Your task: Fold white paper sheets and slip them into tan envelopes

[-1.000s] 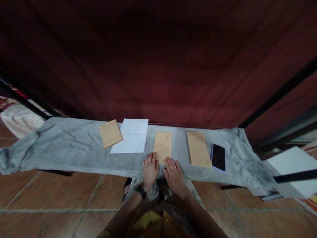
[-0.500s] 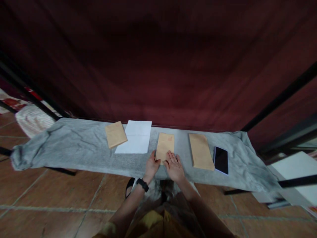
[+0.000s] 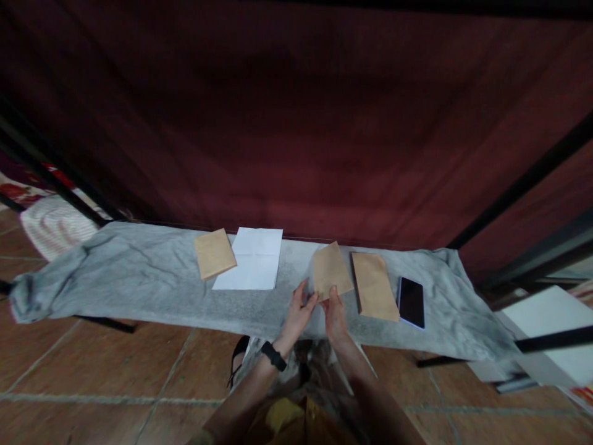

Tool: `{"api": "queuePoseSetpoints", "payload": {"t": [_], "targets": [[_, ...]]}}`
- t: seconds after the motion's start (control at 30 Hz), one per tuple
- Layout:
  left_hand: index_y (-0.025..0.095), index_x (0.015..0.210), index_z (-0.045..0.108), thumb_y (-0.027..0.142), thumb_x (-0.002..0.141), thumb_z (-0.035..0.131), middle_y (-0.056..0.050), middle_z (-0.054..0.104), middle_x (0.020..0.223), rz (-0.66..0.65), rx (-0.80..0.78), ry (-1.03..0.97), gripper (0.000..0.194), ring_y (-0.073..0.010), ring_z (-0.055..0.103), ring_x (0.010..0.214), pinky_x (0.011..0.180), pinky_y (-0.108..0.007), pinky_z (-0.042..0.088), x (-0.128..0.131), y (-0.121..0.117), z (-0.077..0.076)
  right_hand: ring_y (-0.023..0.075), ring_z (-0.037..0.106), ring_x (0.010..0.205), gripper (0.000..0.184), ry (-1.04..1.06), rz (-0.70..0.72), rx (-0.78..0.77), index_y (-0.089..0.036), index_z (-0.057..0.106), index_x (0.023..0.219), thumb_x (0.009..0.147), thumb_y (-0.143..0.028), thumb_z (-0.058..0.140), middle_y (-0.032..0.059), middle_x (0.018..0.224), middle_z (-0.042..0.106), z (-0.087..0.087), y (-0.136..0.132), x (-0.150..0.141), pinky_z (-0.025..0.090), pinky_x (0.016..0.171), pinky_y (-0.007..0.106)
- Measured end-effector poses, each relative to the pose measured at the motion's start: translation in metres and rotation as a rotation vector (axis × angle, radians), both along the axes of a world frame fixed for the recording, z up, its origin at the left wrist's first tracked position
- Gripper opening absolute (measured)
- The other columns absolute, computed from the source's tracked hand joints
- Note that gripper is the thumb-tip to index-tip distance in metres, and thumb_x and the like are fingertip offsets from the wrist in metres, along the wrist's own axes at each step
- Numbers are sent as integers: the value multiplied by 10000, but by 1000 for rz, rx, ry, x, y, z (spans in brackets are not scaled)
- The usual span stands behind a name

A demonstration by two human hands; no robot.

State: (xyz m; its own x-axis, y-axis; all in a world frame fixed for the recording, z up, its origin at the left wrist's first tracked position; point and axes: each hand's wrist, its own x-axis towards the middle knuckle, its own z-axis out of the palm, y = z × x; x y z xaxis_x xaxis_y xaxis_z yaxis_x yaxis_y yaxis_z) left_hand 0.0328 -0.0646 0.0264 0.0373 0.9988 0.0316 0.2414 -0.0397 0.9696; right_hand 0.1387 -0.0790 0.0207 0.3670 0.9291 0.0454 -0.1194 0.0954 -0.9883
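Note:
A brown paper envelope is tilted in front of me, its plain side showing. My right hand grips its near edge, thumb on top and fingers underneath. At the near left corner, my left hand, with a black band on the wrist, pinches the paper between thumb and fingers. To the right lies a stack of brown envelopes. A folded-creased white sheet of paper rests on the left, partly under another brown envelope or small pile.
A grey cloth covers the narrow bench under everything. A phone with a dark screen and pale purple edge lies right of the stack. Behind hangs a dark red curtain. Black metal bars slant at both sides, above a tiled floor.
The middle envelope, flat with a red print showing before, is now lifted, turned and shifted right, with its plain side up. My right hand has gone from lying flat to gripping it.

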Motion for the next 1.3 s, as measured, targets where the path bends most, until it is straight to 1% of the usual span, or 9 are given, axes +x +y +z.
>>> {"api": "queuePoseSetpoints", "payload": {"t": [0.17,0.37,0.47,0.53,0.63,0.7,0.8,0.97,1.3], "targets": [[133,1441,478,427,868,666,-20,702,774,-51,-220,-147,671,-183,682,648,610,-306,558,-3,-1,-21,263,742,775,726,160,159,-180,-174,676,1027,836,-837,449,121,874,768,-2,-18,1,614,740,411],[130,1269,610,270,845,615,41,625,645,-10,-212,1,447,-143,604,547,569,-256,490,-14,1,-24,246,716,669,657,64,331,-381,-135,716,904,760,-761,577,142,814,766,-2,-36,22,585,630,378],[157,1236,645,195,849,598,22,660,696,-14,-180,121,392,-155,632,617,651,-273,498,-20,0,-18,252,703,700,509,-69,306,-389,-150,739,851,812,-638,602,128,813,764,0,-38,31,585,693,404],[173,1210,670,162,851,599,-4,695,753,-29,-163,192,366,-173,659,683,717,-295,502,-23,-4,-13,272,708,950,404,-214,243,-308,-183,754,955,885,-537,573,124,1002,773,1,-39,36,561,905,435],[179,1210,679,152,894,560,-75,743,935,-46,-94,388,339,-218,696,839,818,-342,512,-23,-13,-7,261,535,1357,398,-717,205,-51,-218,669,1303,1004,-370,455,108,1410,641,-7,-45,41,360,1187,485],[183,1242,666,165,945,492,-114,735,1075,-68,35,622,345,-246,694,973,891,-376,518,-20,-16,-4,252,460,1440,455,-1097,210,81,-207,535,1467,1043,-305,400,108,1530,537,-16,-49,42,285,1231,518],[193,1360,596,232,1016,406,-129,675,1286,-163,288,855,396,-263,628,1201,1026,-423,492,-11,-7,-6,246,442,1458,519,-1384,180,143,-193,388,1566,1060,-306,406,118,1573,476,-30,-54,42,260,1241,517],[153,1508,448,353,1066,315,-124,432,1604,-383,469,956,503,-241,355,1506,1227,-454,315,12,38,-20,265,449,1453,534,-1410,126,164,-155,370,1573,1067,-323,401,138,1529,528,-36,-53,40,251,1239,533],[197,1620,258,396,1059,267,-73,332,1662,-495,405,1057,595,-219,194,1570,1286,-483,120,56,133,-35,268,457,1447,623,-1417,111,151,-183,294,1601,1021,-271,504,145,1566,481,-28,-53,38,341,1205,547]]}}
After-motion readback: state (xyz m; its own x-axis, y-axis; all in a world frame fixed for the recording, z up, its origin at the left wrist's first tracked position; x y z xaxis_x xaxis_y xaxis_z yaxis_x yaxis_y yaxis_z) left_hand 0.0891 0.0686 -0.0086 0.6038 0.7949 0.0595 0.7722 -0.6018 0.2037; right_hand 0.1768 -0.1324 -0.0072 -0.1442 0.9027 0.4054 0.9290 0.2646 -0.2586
